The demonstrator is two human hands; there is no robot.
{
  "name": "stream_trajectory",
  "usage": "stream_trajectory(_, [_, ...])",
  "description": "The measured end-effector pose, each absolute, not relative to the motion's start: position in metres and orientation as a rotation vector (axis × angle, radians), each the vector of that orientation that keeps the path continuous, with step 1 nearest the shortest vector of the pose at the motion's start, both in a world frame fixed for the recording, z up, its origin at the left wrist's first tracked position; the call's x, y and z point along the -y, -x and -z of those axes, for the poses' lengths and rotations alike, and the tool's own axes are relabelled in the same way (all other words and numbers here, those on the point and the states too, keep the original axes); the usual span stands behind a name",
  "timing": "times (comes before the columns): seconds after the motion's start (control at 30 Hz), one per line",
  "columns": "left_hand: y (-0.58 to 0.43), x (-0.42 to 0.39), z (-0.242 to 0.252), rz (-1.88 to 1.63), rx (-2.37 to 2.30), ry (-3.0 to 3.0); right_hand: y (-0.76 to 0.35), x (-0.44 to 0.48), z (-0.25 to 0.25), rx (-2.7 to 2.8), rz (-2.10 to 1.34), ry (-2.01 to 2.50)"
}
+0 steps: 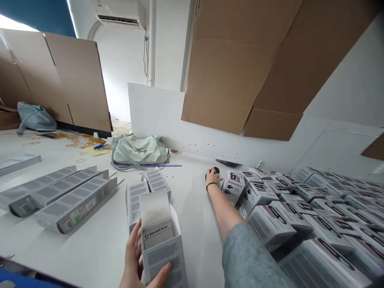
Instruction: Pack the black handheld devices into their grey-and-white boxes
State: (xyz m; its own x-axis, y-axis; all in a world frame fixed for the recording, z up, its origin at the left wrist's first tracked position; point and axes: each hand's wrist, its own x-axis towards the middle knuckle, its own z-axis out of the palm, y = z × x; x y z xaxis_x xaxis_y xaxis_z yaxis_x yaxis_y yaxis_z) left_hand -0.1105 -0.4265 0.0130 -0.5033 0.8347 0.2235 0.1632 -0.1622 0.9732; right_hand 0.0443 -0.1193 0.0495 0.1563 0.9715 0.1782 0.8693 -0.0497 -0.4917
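My left hand (133, 258) is wrapped round an open white and grey carton (164, 258), tilted towards me with its top flap raised. Inside the carton sits a printed leaflet or insert (158, 234) marked SilverCrest. Stretched far across the table, my right hand (213, 177) has its fingers closed over a small black rounded object (217, 170), mostly covered by the hand. Just right of that hand stands a closed SilverCrest carton (234, 186). Two more cartons (157, 184) stand just behind the one I hold.
Rows of closed cartons (270, 224) crowd the right side. Flattened cartons (81, 200) and a paper stack (19, 163) lie on the left. A mint-green bag (141, 150) sits at the back beside loose rubber bands (79, 140). Cardboard panels (225, 80) line the wall.
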Motion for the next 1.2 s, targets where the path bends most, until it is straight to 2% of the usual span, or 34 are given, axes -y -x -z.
stream_trajectory(0.13, [0.108,0.421,-0.013,-1.756,-1.636,-1.065,-0.024,0.131,-0.061,1.753,-0.302,1.731])
stream_trajectory(0.33, [0.099,0.4,-0.002,-1.73,-1.55,-1.269,-0.032,0.202,-0.117,1.569,-0.238,1.251])
stream_trajectory(0.43, [0.092,0.392,0.008,-1.725,-1.529,-1.423,-0.057,0.262,-0.136,1.362,-0.235,0.665])
stream_trajectory(0.5, [0.085,0.388,0.016,-1.72,-1.516,-1.514,-0.072,0.296,-0.142,1.5,-0.314,0.452])
stream_trajectory(0.6, [0.071,0.385,0.024,-1.693,-1.384,-1.69,-0.091,0.324,-0.139,1.925,-0.467,0.495])
stream_trajectory(0.73, [0.049,0.384,0.025,-1.767,-1.311,-1.726,-0.115,0.329,-0.11,2.285,-0.64,0.655])
stream_trajectory(0.83, [0.041,0.383,0.022,-1.723,-1.257,-1.825,-0.128,0.329,-0.077,1.953,-0.785,0.68])
stream_trajectory(0.93, [0.044,0.382,0.014,-1.624,-1.153,-1.941,-0.131,0.335,-0.051,1.479,-1.156,0.723])
stream_trajectory(1.0, [0.046,0.382,0.007,-1.563,-1.134,-1.97,-0.13,0.34,-0.045,1.385,-1.461,0.698])
stream_trajectory(1.07, [0.045,0.381,0.001,-1.579,-1.133,-1.965,-0.13,0.344,-0.048,1.419,-1.621,0.652])
stream_trajectory(1.13, [0.041,0.379,-0.003,-1.692,-1.044,-1.925,-0.133,0.347,-0.056,1.52,-1.588,0.634])
stream_trajectory(1.2, [0.037,0.377,-0.006,-1.824,-0.909,-1.884,-0.138,0.349,-0.065,1.713,-1.41,0.611])
